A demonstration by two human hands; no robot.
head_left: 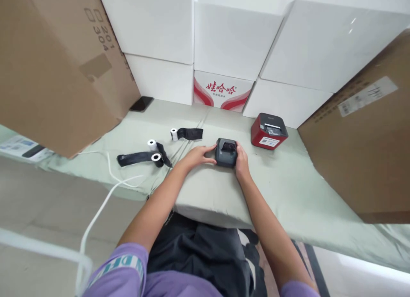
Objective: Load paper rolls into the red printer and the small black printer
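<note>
A small dark grey label printer with a dark window on top sits on the pale green cloth, between my two hands. My left hand grips its left side with thumb and fingers. On its right side my right hand is wrapped along the edge. To the left lie several small rolls with white cores and black strips: one roll at the back, a second roll and a third roll nearer me. A red and black printer stands to the right.
Large cardboard boxes flank the table on the left and right. Stacked white boxes form a wall behind. A dark phone lies at the back left. A white cable hangs over the front left edge.
</note>
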